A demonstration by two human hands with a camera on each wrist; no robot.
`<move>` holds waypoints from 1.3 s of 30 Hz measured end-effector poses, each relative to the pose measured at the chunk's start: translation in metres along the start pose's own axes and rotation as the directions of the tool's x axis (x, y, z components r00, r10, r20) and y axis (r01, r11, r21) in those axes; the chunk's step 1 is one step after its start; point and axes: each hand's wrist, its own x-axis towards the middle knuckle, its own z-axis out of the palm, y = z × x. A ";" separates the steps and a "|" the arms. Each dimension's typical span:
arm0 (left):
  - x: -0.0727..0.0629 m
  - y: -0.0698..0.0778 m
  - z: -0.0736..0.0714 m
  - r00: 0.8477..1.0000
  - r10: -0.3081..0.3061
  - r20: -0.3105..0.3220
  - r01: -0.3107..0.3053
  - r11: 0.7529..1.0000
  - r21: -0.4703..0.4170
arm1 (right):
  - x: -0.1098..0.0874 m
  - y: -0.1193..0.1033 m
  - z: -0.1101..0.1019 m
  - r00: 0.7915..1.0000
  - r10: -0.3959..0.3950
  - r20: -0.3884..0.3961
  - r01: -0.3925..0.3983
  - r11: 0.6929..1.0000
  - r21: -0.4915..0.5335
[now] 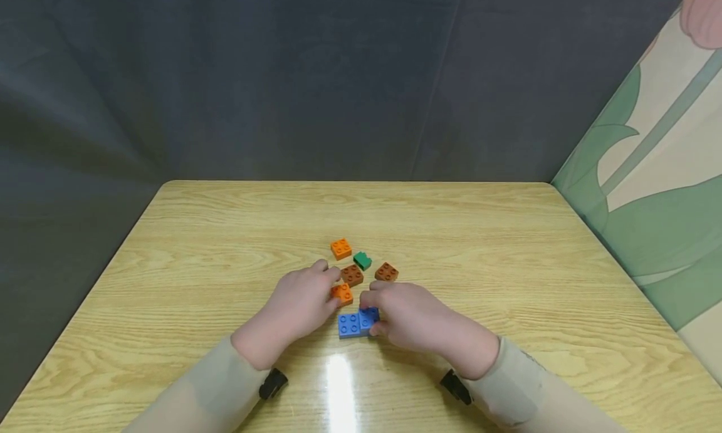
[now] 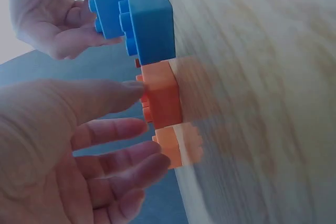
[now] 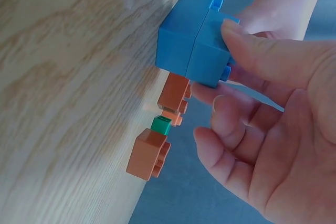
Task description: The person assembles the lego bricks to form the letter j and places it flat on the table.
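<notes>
My right hand (image 1: 403,314) pinches a small square blue brick (image 3: 212,45) between thumb and fingers. That brick sits on one end of a longer blue brick (image 1: 349,325), which rests on the table. To the left, my left hand (image 1: 301,301) hovers around the nearer orange brick (image 1: 343,293). In the left wrist view its thumb is at the studs of this orange brick (image 2: 161,93), with the fingers loosely extended; whether they touch it I cannot tell.
Beyond the hands lie a brown brick (image 1: 352,275), another brown brick (image 1: 387,272), a small green brick (image 1: 363,260) and a farther orange brick (image 1: 341,249). All rest on the wooden table (image 1: 479,232). A dark curtain (image 1: 338,82) hangs behind it, with a patterned cloth (image 1: 665,220) at right.
</notes>
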 end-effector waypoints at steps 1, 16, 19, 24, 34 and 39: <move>0.001 0.000 0.000 1.000 -0.007 0.014 0.007 1.000 -0.001 | 0.000 0.000 0.000 1.000 0.001 0.001 -0.001 1.000 0.002; 0.007 0.000 0.006 0.998 0.005 0.065 -0.004 1.000 -0.011 | 0.001 -0.001 -0.001 1.000 -0.006 0.008 0.006 1.000 -0.001; 0.005 -0.001 0.005 0.998 0.006 0.059 -0.005 1.000 -0.016 | 0.001 -0.001 -0.001 1.000 -0.004 0.007 0.004 1.000 -0.002; -0.001 -0.001 -0.003 0.999 0.015 0.041 -0.015 1.000 -0.013 | 0.001 -0.001 -0.002 1.000 0.002 0.005 -0.002 1.000 -0.004; -0.019 0.008 -0.017 0.995 0.094 0.012 -0.093 0.994 -0.055 | 0.001 -0.001 -0.002 1.000 -0.009 0.012 0.009 1.000 -0.018; -0.024 0.011 -0.019 0.992 0.125 0.034 -0.123 0.990 -0.066 | 0.001 0.000 -0.001 1.000 -0.011 0.012 0.011 1.000 -0.015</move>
